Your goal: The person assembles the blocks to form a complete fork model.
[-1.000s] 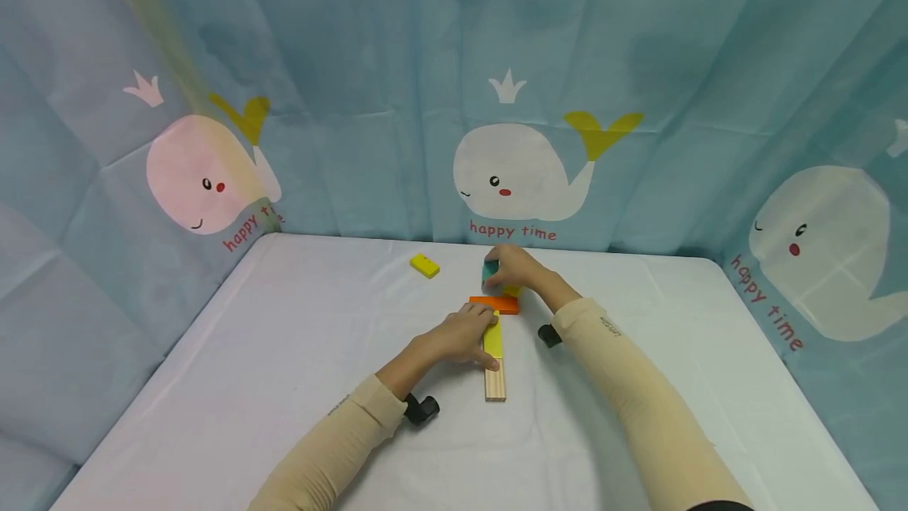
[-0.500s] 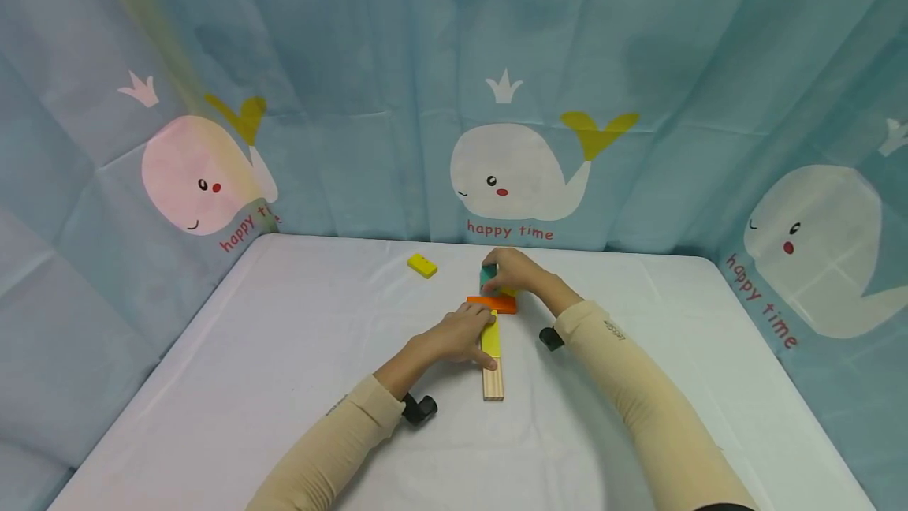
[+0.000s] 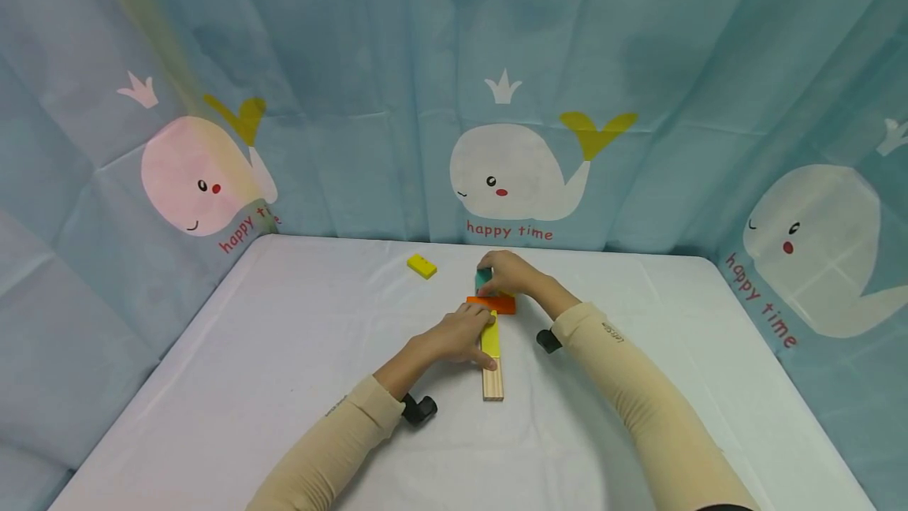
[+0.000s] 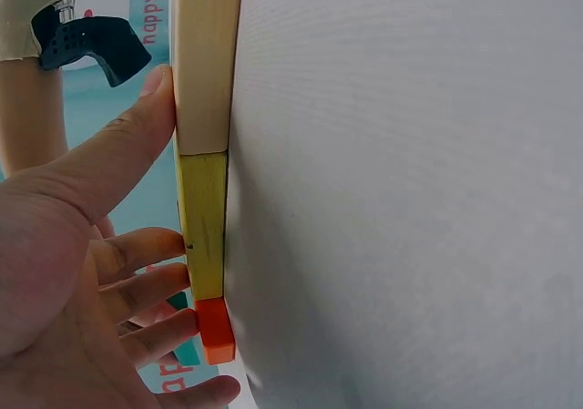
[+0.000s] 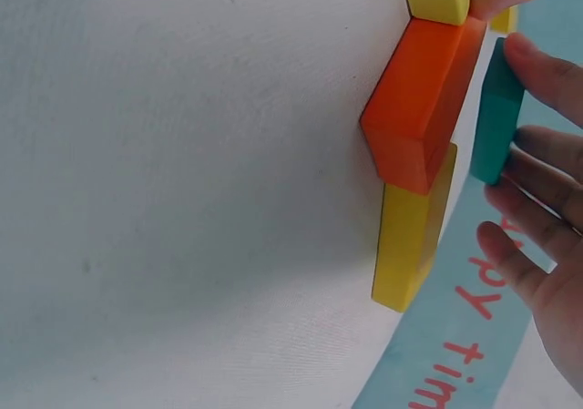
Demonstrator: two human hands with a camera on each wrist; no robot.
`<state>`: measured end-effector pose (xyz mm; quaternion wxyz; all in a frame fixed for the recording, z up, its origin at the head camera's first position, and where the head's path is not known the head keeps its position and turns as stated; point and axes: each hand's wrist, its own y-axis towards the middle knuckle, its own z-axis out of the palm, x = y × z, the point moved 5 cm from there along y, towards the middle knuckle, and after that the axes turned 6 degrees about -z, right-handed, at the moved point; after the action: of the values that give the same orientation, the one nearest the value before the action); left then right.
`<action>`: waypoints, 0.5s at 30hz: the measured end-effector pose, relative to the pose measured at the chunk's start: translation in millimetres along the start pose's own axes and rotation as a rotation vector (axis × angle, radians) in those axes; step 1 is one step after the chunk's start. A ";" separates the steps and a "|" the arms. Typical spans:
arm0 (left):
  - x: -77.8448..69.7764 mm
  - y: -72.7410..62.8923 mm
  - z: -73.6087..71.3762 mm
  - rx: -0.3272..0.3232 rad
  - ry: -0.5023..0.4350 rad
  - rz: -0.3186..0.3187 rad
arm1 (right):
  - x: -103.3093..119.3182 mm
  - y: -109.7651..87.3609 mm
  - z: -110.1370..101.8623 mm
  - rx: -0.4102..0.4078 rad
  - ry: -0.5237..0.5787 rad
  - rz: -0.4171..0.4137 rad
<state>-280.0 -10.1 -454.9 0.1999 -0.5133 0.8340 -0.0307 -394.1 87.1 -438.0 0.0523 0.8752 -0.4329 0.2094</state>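
Note:
In the head view my right hand [image 3: 514, 273] pinches a teal wooden block [image 3: 483, 279] between thumb and fingers. The right wrist view has this teal block [image 5: 497, 117] raised beside an orange block [image 5: 405, 108], with a gap between them. A yellow block [image 5: 410, 245] extends from the orange one's far side, mostly behind my right hand in the head view. My left hand [image 3: 457, 337] rests along the near row, fingers extended. Its thumb touches the plain wood block [image 4: 205, 63]; its fingertips touch the near yellow block [image 4: 205, 227] and the orange block [image 4: 215, 332].
Another yellow block [image 3: 422, 266] lies apart, toward the back left of the white table [image 3: 284, 353]. Behind the table's far edge hangs a blue curtain [image 3: 355, 172] printed with whales. Both wrists carry black camera mounts, the left mount [image 3: 420, 409] being close to the tabletop.
My right hand has shifted slightly left and toward me with the teal block. The left hand and the row of blocks stay in place.

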 end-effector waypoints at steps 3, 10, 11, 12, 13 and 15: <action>-0.1 0.5 0.1 0.003 -0.002 -0.003 | -0.3 -0.7 0.2 0.000 -0.004 0.001; 0.0 -0.5 0.1 0.004 -0.005 0.000 | -3.6 -2.0 1.6 0.014 -0.005 0.024; 0.0 -0.5 0.2 0.003 -0.005 0.000 | -4.1 -2.1 1.7 0.016 -0.005 0.028; 0.0 -0.5 0.2 0.002 -0.007 0.000 | -4.4 -2.3 1.6 0.017 -0.004 0.032; 0.1 -0.2 0.2 0.000 -0.005 0.002 | -4.7 -2.5 1.6 0.019 -0.006 0.034; 0.3 0.3 0.3 -0.003 -0.005 0.003 | -5.0 -3.1 1.3 0.020 -0.001 0.037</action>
<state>-280.2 -10.1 -455.4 0.2012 -0.5126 0.8342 -0.0279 -394.0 92.4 -441.0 0.0394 0.8676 -0.4471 0.2142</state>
